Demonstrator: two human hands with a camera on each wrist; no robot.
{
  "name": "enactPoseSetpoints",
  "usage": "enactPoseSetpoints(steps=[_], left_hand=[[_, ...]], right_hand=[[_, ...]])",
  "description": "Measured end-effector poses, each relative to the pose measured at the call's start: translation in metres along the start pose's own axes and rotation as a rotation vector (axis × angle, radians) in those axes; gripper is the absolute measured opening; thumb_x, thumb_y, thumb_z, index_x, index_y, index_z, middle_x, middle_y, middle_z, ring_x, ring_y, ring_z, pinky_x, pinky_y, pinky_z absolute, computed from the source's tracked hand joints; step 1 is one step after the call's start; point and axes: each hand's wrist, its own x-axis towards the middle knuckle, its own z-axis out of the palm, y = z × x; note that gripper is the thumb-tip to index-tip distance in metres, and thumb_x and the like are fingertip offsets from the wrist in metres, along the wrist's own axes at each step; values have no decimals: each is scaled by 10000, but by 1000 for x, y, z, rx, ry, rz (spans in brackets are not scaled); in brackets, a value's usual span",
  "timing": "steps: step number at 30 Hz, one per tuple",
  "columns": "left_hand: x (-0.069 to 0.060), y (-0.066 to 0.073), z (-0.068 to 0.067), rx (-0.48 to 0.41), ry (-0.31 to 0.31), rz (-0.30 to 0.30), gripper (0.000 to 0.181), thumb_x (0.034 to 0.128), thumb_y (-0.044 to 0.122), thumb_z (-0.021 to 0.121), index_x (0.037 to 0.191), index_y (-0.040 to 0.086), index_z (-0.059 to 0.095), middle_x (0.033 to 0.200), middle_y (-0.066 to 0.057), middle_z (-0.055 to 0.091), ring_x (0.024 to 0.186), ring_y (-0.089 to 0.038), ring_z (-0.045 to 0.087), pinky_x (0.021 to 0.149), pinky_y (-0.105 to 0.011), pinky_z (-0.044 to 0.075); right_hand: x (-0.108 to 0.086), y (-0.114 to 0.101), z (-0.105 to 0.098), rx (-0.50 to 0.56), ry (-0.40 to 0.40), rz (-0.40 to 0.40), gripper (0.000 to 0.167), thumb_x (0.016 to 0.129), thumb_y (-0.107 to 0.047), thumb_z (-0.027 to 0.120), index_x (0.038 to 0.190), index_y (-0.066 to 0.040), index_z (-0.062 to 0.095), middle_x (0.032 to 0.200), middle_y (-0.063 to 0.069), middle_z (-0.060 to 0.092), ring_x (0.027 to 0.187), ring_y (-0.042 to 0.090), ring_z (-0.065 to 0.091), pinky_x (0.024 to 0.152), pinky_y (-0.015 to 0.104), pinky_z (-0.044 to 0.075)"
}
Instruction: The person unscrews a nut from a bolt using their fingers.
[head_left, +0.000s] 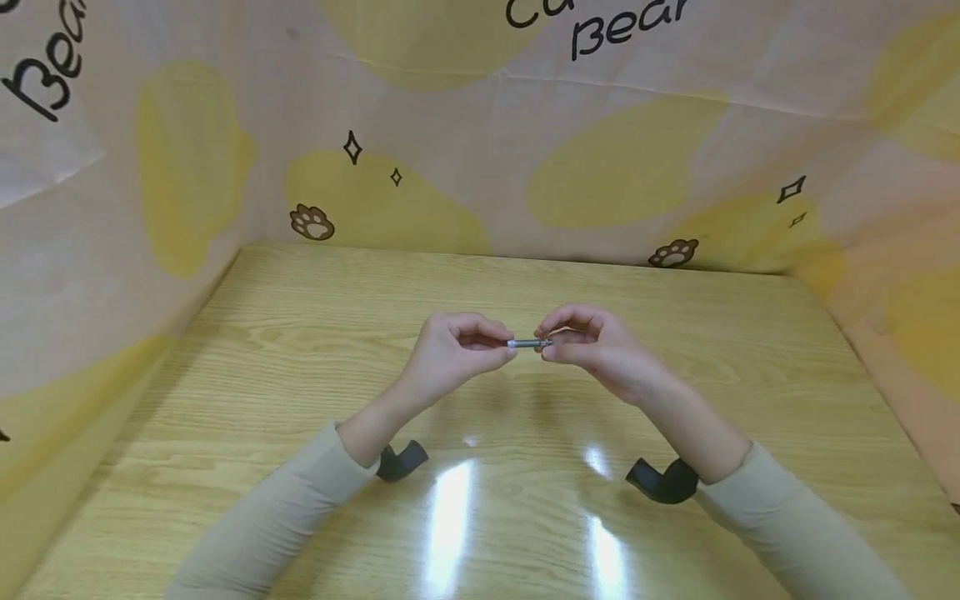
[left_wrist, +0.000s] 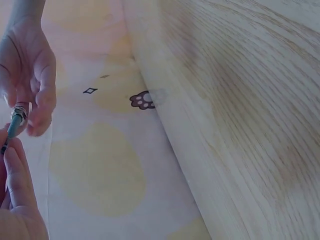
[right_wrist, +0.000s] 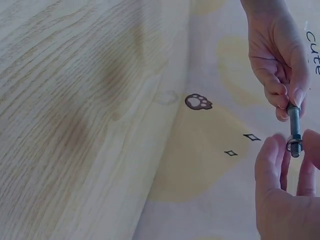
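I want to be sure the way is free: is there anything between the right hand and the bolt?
Only a small metal ring, which sits around the bolt near its tip, at the right hand. The left hand pinches the opposite end. Nothing else visible stands in the way.

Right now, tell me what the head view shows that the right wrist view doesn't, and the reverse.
Only the head view: the beige long sleeves and black curved wrist pieces. Only the right wrist view: the black printed word "cute" in full. Both: the left hand and right hand at a silver metal bolt, the pale wood-grain tabletop, and the yellow-blotched printed cloth.
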Motion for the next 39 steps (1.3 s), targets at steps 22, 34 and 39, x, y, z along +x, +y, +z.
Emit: enactPoseSetpoints(steps=[22,34,39], left_hand=[[1,3,0,24,-9,5,142,790,11,719,918,-42,687,925,-123,667,778,-216,665,723,-329,567],[0,5,2,28,-2,4,146,787,12,722,916,-46,685,930,-126,668,778,-214,665,721,-327,567],[0,4,1,26,-6,16,139,788,-5,716,916,-49,685,932,-126,669,776,-218,666,720,-328,568]], right_hand=[[-1,-2,-3,-32,-8,-3,238,853,47,592,1053,-83,604,1033,65,606,917,161,608,843,275,516],[-1,-1,0,57,-3,36,205,907,36,530,895,-117,665,836,27,664,760,123,650,780,274,545],[-2,0,-3,42,3,20,214,857,73,581,979,-94,634,934,30,647,832,136,640,833,271,525]])
